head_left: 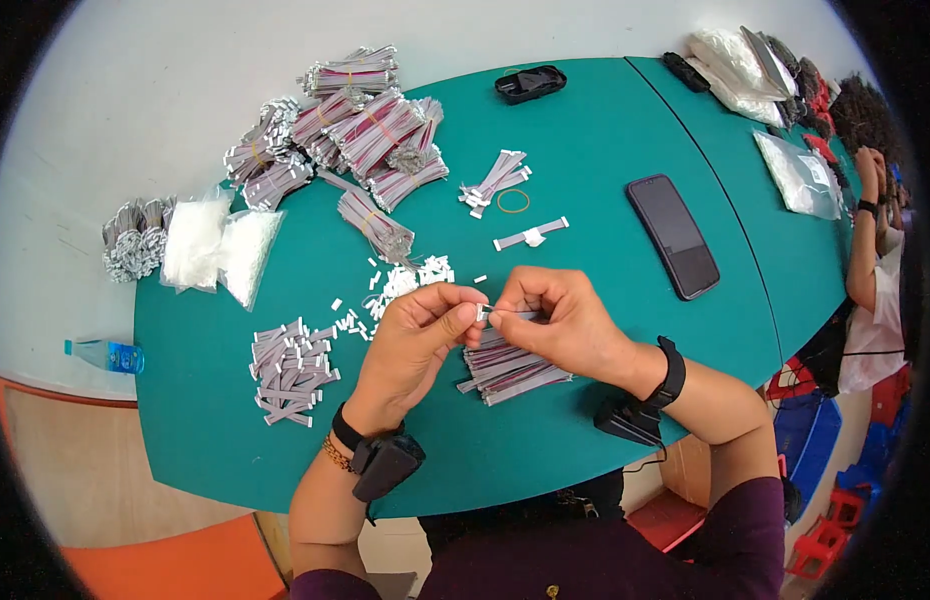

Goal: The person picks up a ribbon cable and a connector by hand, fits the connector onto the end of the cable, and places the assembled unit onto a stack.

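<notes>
Over the green table my two hands meet, fingertips almost touching. My left hand (405,340) pinches a small white plastic connector (481,313) between thumb and forefinger. Closed in a pinch beside it, my right hand (565,318) grips a short dark piece at the connector; most of that piece is hidden by the fingers. Beneath my right hand lies a bundle of grey and dark red ribbon cables (515,372). Loose white connectors (410,280) are heaped just beyond my left hand. Short grey cables with white ends (293,370) are piled to its left.
Bundled ribbon cables (370,130) are stacked at the back left, near bags of white parts (247,250). A plastic bottle (107,355) lies at the left edge. A phone (673,237) rests on the right. Another person's arm (865,240) shows at the far right.
</notes>
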`<action>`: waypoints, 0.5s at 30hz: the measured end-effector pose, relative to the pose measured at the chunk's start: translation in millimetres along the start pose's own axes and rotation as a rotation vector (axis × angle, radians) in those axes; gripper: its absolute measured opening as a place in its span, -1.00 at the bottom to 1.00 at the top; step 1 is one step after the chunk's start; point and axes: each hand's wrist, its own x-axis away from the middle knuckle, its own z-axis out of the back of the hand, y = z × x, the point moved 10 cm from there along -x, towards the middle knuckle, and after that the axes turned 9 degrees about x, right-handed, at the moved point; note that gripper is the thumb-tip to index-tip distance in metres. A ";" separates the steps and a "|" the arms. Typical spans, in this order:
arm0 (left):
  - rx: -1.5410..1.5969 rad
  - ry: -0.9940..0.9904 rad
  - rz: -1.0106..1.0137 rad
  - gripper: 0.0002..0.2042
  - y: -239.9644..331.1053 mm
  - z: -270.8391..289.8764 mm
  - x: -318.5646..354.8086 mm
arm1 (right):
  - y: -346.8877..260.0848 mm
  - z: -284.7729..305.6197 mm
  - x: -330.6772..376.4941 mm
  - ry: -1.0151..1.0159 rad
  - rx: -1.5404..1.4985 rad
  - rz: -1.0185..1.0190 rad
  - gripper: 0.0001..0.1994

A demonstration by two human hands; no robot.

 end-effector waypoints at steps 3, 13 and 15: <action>-0.112 0.007 -0.063 -0.84 6.7 -2.4 0.1 | 4.5 1.9 0.9 0.008 0.011 -0.046 -0.88; -0.250 0.050 -0.151 -0.82 16.6 -4.2 1.2 | 7.3 2.7 1.0 0.044 -0.057 -0.056 -0.87; -0.283 0.068 -0.186 -0.80 19.3 -5.0 2.2 | 4.2 4.0 2.1 0.063 -0.017 -0.043 -0.87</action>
